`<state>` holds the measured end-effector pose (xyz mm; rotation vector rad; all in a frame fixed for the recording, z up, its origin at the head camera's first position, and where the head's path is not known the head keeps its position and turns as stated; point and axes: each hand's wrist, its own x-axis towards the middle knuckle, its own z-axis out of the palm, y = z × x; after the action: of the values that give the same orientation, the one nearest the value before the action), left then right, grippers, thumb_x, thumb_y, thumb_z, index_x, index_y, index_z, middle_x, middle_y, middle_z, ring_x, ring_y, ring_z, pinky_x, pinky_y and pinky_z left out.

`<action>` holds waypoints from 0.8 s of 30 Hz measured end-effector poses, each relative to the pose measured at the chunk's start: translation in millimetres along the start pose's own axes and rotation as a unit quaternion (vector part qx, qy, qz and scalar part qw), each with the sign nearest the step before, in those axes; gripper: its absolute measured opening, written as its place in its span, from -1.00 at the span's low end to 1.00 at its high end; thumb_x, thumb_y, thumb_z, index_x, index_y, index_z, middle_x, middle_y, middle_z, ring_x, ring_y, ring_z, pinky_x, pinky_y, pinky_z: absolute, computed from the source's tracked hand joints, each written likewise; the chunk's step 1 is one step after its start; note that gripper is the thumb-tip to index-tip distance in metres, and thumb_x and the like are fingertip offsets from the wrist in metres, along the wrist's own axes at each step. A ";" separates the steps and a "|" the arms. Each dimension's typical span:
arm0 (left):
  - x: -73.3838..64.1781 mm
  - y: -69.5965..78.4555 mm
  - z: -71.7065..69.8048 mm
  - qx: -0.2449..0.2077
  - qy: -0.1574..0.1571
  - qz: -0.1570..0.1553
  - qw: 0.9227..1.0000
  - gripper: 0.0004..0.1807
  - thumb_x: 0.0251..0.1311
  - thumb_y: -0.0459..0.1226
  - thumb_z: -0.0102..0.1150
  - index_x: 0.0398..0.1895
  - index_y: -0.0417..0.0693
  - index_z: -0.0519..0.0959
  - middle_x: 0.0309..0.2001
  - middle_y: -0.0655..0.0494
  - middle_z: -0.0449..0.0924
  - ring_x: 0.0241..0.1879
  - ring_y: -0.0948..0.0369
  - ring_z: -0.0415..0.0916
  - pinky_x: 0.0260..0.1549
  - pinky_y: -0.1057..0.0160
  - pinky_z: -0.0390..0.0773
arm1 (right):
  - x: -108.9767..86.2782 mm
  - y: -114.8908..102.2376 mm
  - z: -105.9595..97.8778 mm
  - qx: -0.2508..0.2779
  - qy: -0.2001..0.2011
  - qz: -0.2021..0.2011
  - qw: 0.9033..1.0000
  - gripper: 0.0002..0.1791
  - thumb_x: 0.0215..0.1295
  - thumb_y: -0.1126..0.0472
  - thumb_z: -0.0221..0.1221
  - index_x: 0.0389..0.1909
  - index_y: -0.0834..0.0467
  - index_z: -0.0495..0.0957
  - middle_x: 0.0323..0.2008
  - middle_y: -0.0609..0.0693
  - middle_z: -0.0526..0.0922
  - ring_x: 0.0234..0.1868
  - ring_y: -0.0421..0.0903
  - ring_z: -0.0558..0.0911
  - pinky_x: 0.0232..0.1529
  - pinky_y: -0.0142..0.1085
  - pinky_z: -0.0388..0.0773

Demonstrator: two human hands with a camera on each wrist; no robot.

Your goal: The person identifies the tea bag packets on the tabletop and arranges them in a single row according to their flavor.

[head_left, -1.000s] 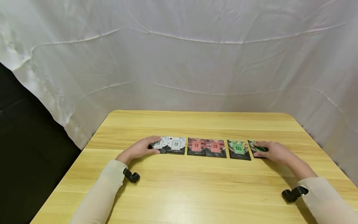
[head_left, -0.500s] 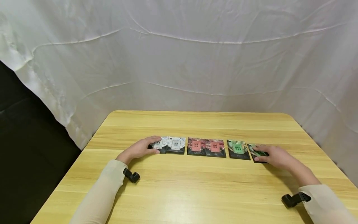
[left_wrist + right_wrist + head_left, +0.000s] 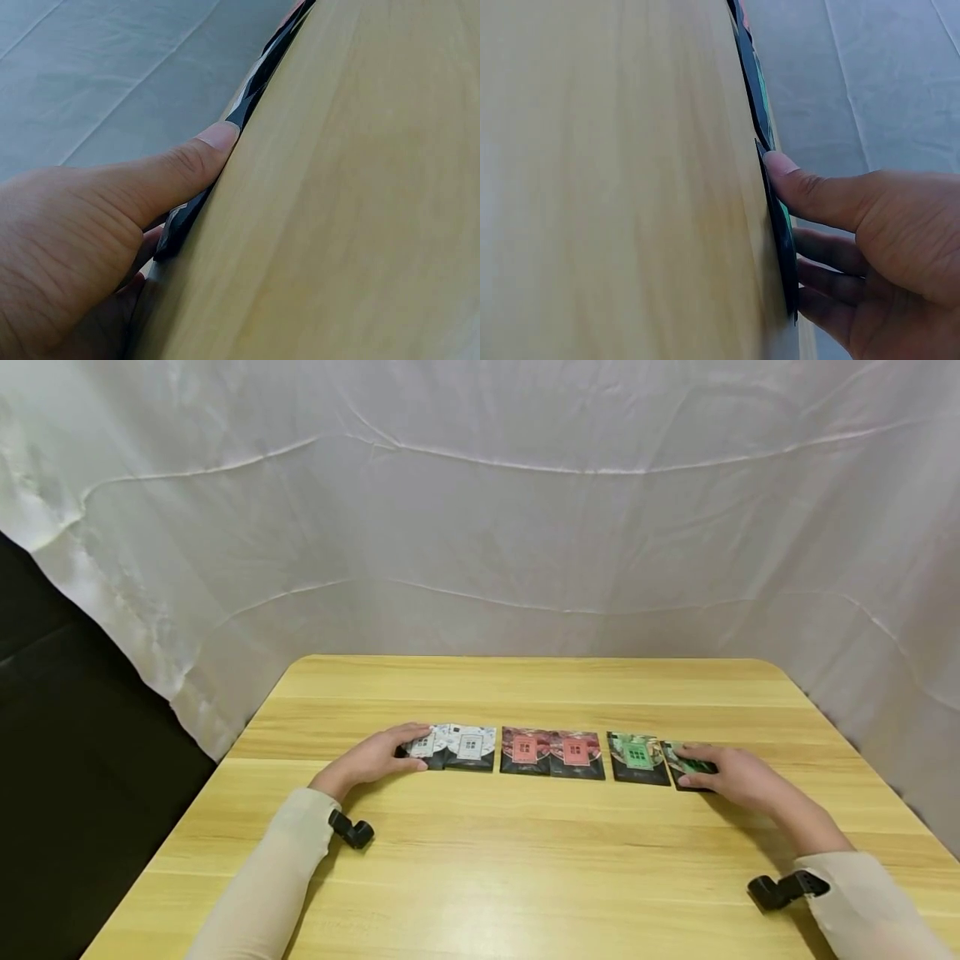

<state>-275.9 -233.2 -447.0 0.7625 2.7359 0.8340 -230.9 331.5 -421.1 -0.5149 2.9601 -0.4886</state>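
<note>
A row of flat sachets lies on the wooden table in the head view. My left hand (image 3: 371, 757) holds the leftmost white sachet (image 3: 423, 745), thumb at its near edge and fingers over its left end. Beside that one lies another white sachet (image 3: 471, 748). Two red sachets, a left one (image 3: 526, 752) and a right one (image 3: 577, 755), sit side by side in the middle. Further right is a green sachet (image 3: 638, 758). My right hand (image 3: 738, 775) grips the rightmost green sachet (image 3: 678, 764) between thumb and fingers, partly covering it.
The wooden table (image 3: 480, 860) reaches to a rounded far edge. Behind it hangs a pale wrinkled curtain (image 3: 487, 527). A dark surface (image 3: 67, 777) shows at the left. Small black cameras sit at the left wrist (image 3: 351, 831) and the right wrist (image 3: 787, 890).
My right hand has slid the rightmost green sachet slightly nearer to me, then a little back and left, close against its green neighbour. My left hand has stayed in place.
</note>
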 end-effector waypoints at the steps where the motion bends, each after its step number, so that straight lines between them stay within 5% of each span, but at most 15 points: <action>1: -0.1 0.3 -0.1 -0.001 0.001 -0.001 1.000 -0.22 0.27 0.05 0.22 0.50 0.06 0.22 0.49 -0.05 0.11 0.46 -0.04 0.03 0.39 -0.09 0.09 | 0.9 -0.1 -0.5 0.001 0.000 0.003 1.000 -0.23 0.26 -0.22 0.22 0.31 0.24 0.44 0.27 0.40 0.36 0.20 0.50 0.33 0.09 0.34 0.33; 24: 0.7 1.4 -1.2 0.002 0.004 0.006 1.000 -0.21 0.25 0.07 0.23 0.49 0.04 0.24 0.48 -0.05 0.14 0.45 -0.05 0.05 0.38 -0.10 0.11 | 8.2 2.0 2.9 -0.017 0.014 -0.012 1.000 -0.29 0.31 -0.18 0.20 0.32 0.21 0.44 0.26 0.38 0.41 0.19 0.47 0.37 0.10 0.32 0.34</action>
<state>-276.3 -232.4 -445.2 0.7778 2.7431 0.8372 -238.8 329.5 -424.8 -0.5533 2.9974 -0.4521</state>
